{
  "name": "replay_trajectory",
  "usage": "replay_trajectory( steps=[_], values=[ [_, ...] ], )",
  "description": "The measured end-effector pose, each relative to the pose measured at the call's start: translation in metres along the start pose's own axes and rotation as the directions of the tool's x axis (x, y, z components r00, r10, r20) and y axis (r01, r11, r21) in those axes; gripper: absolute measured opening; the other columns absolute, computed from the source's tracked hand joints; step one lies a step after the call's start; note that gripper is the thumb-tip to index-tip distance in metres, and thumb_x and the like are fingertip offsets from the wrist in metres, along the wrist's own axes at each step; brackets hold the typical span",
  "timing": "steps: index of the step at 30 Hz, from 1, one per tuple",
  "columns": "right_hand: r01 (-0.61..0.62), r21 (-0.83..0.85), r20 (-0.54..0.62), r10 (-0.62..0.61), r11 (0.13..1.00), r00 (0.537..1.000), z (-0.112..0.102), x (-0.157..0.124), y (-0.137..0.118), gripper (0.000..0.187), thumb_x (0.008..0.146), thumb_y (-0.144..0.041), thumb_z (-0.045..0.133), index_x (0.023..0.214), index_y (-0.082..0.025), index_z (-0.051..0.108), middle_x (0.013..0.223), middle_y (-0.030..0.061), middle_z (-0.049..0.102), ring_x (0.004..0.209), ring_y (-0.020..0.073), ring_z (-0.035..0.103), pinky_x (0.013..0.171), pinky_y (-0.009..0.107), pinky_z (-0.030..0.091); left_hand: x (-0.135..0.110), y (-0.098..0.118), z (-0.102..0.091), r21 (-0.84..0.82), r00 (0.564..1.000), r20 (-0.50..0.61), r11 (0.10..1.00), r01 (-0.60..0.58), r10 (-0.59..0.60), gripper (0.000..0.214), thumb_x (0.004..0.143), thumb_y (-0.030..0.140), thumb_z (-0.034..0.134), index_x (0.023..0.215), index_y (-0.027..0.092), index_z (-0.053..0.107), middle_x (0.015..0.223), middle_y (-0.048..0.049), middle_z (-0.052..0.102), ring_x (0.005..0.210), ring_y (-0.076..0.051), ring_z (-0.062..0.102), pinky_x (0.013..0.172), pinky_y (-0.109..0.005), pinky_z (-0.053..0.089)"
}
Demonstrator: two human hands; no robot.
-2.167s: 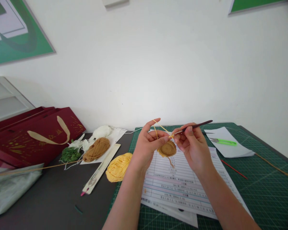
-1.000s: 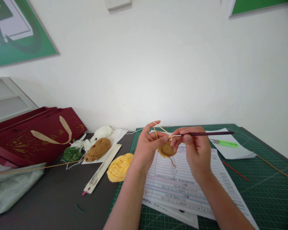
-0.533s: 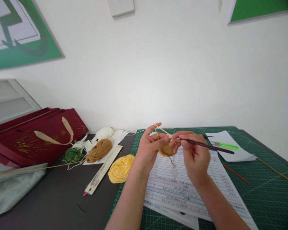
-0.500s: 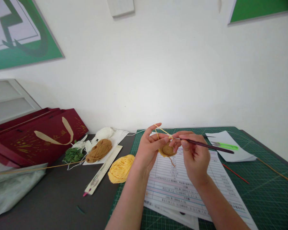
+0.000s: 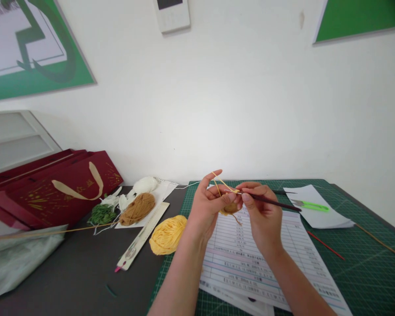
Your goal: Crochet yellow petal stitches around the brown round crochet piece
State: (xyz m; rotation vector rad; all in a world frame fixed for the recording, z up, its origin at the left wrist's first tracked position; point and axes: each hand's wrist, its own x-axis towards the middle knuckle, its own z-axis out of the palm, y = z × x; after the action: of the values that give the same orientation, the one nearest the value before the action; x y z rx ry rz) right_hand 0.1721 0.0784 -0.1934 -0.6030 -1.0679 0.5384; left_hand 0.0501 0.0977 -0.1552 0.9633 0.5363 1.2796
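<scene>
My left hand (image 5: 210, 204) pinches a small crocheted piece (image 5: 231, 208), brown with a yellow edge, between thumb and fingers. Its raised index finger carries a strand of yellow yarn (image 5: 221, 179) that runs down to the work. In my right hand (image 5: 262, 210) is a crochet hook (image 5: 279, 203) with a dark handle, its thin metal tip at the yellow stitches. A short brown yarn tail hangs below the piece. Both hands meet above printed sheets (image 5: 250, 267); fingers partly hide the piece.
On the green cutting mat (image 5: 365, 281), a yellow yarn ball (image 5: 167, 235) lies left, green-handled snips (image 5: 312, 205) on white paper and a red stick (image 5: 325, 245) right. Further left are brown yarn (image 5: 138, 210), green yarn (image 5: 101, 214), a bookmark-like strip (image 5: 143, 237) and a red gift bag (image 5: 72, 188).
My right hand has moved slightly left, bringing the hook further in, so its tip now shows past the stitches over the left fingers. The camera view has tilted up slightly.
</scene>
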Motion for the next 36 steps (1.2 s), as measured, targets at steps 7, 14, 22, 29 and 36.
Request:
replay_trajectory(
  steps=[7,14,22,29,36],
  values=[
    [0.084,-0.071,0.009,-0.083,0.994,0.996,-0.001,-0.002,0.024,0.008,0.092,-0.028,0.07,0.09,-0.021,0.067,0.1,0.0035,0.067,0.092,0.0189,0.067,0.076,0.036,0.059,0.004,-0.015,-0.01,0.064,0.999,-0.044,0.998,-0.008,0.011,0.036,0.095,0.031,0.069,0.127,0.017,0.061,0.099,-0.0044,0.072,0.077,-0.018,0.07,0.072,-0.038,0.061],
    [0.234,-0.337,0.063,-0.226,0.912,0.972,-0.011,-0.009,0.035,0.028,0.098,-0.034,0.065,0.121,-0.019,0.066,0.125,0.0089,0.068,0.104,0.022,0.068,0.089,0.043,0.059,0.001,-0.022,-0.006,0.184,0.993,-0.082,0.981,-0.064,0.081,0.035,0.095,0.03,0.069,0.127,0.017,0.062,0.103,-0.0052,0.072,0.08,-0.019,0.07,0.074,-0.038,0.06],
    [0.136,-0.392,0.033,-0.134,0.91,0.99,-0.01,-0.007,0.032,0.029,0.098,-0.036,0.064,0.122,-0.019,0.065,0.124,0.0089,0.068,0.103,0.0218,0.069,0.087,0.043,0.06,-0.002,-0.014,0.004,0.395,0.959,-0.124,0.899,-0.189,0.256,0.11,0.069,0.005,0.084,0.16,0.028,0.027,0.069,0.006,0.073,0.066,-0.017,0.065,0.073,-0.031,0.05],
    [-0.114,-0.179,-0.073,0.102,0.977,0.992,-0.019,0.003,0.019,0.021,0.099,-0.036,0.063,0.1,-0.015,0.066,0.083,-0.0016,0.065,0.063,0.0099,0.06,0.059,0.026,0.054,0.003,-0.01,-0.006,0.427,0.969,-0.058,0.883,-0.194,0.241,0.103,0.071,0.007,0.082,0.159,0.027,0.031,0.067,0.0054,0.073,0.066,-0.017,0.064,0.074,-0.031,0.047],
    [-0.508,0.132,0.077,0.502,0.851,0.861,-0.023,0.008,0.029,0.034,0.098,-0.038,0.063,0.124,-0.017,0.063,0.121,0.0089,0.068,0.099,0.0214,0.07,0.083,0.041,0.061,0.005,-0.013,-0.009,0.275,0.987,0.011,0.949,-0.156,0.159,0.093,0.072,0.015,0.084,0.154,0.023,0.039,0.073,0.0031,0.073,0.068,-0.015,0.061,0.071,-0.029,0.045]
  ],
)
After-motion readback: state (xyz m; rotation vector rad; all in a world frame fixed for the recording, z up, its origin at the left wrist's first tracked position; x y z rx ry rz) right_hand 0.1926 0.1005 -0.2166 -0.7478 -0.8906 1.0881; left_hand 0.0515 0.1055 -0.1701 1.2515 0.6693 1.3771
